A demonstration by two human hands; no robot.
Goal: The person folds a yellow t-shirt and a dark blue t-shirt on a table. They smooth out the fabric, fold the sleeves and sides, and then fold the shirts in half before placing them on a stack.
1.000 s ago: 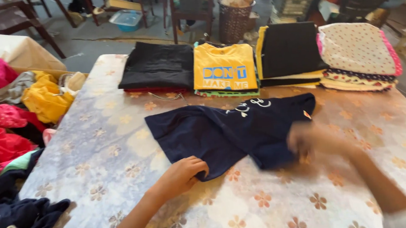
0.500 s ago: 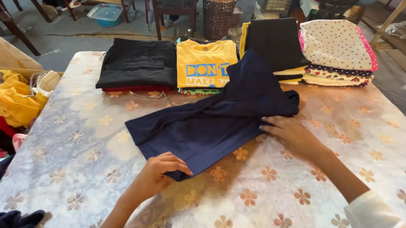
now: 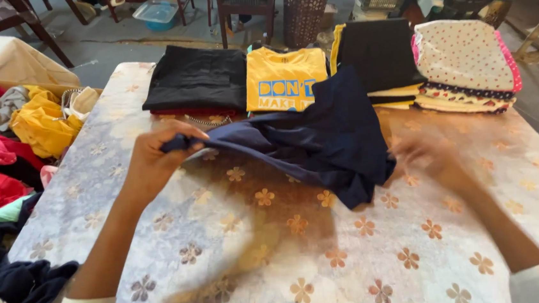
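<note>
- The left hand (image 3: 155, 159) pinches one end of a navy garment (image 3: 320, 141) between closed fingers, lifting that end just above the flower-patterned table cover (image 3: 303, 258), left of the middle.
- The garment sags across the middle of the table, its far part raised towards the back edge.
- The right hand (image 3: 433, 158) is just beside the garment's lower right corner (blurred, so whether its fingers are spread or closed cannot be told).
- Along the back edge: a black folded stack (image 3: 196, 80), a yellow shirt (image 3: 284, 80), another black stack (image 3: 380, 50), a dotted pile (image 3: 464, 56).
- Loose coloured clothes (image 3: 6, 140) crowd the left edge.
</note>
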